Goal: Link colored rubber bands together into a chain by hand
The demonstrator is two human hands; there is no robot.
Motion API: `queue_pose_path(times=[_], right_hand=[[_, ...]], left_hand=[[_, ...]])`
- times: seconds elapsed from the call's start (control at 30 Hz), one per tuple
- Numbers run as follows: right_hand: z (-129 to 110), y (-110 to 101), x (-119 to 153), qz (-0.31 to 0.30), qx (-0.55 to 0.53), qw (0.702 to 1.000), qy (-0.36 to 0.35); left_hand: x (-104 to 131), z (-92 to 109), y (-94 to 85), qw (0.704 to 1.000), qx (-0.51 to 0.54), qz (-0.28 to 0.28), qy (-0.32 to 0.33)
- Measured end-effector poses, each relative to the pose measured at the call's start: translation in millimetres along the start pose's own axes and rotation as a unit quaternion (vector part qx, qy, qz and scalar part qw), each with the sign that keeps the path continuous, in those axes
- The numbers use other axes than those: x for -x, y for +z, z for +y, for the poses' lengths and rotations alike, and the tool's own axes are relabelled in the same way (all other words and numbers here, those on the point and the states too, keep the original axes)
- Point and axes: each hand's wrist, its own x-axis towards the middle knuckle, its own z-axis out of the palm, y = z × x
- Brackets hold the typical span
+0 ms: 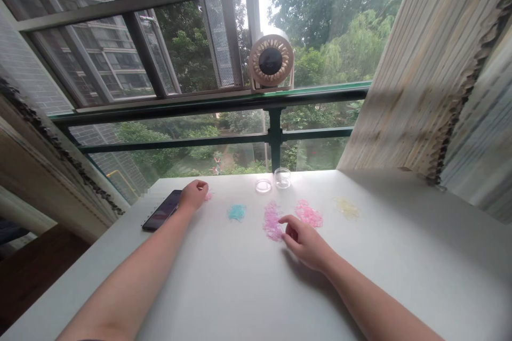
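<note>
Small heaps of thin coloured strands, which look like tiny rubber bands, lie on the white table (224,277). My left hand (194,195) has its fingers curled together beside a little pink heap (208,196); what they pinch, if anything, is hidden. To its right is a blue heap (237,212). At the right edge of a long purple heap (272,221) is my right hand (307,241), thumb and forefinger apart, with nothing visible between them. A larger pink heap (309,213) lies just beyond that hand, and a pale yellow heap (347,208) farther right.
A dark phone (162,211) lies by my left forearm. Two clear round pieces, a shallow dish (263,186) and a taller container (282,178), stand near the far edge. Behind are a railing (180,144), a small fan (271,61) and curtains (400,90).
</note>
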Motion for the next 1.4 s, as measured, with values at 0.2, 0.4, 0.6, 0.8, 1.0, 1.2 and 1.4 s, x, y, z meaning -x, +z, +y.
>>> queue_pose_path(times=[0.2,0.4,0.6,0.8,1.0,1.2,1.4], right_hand=[[-0.5,-1.5,0.2,-0.005,-0.004,1.000,0.003],[-1.5,-2.7,1.6,-0.007,0.007,1.000,0.007],[-3.3,-3.1,2.3,-0.007,0.005,1.000,0.012],[-1.8,-2.2,2.5,-0.012,0.008,1.000,0.008],[0.2,-3.2,2.4,-0.013,0.016,1.000,0.014],[-2.0,-4.4,3.2,-0.014,0.021,1.000,0.013],[-2.0,-4.3,3.7,-0.013,0.016,1.000,0.015]], left_hand=[[16.1,-16.3,6.6,0.980,0.161,0.092,-0.065],[47.1,-10.5,23.7,0.949,0.290,0.096,-0.076],[70.0,8.3,26.4,0.923,0.383,0.039,-0.009],[77.8,12.3,32.4,0.914,0.404,-0.014,0.041],[76.4,10.5,33.9,0.921,0.388,-0.004,0.045],[62.6,-8.3,26.5,0.939,0.342,0.023,0.030],[52.3,-35.0,1.4,0.991,0.124,0.044,-0.013]])
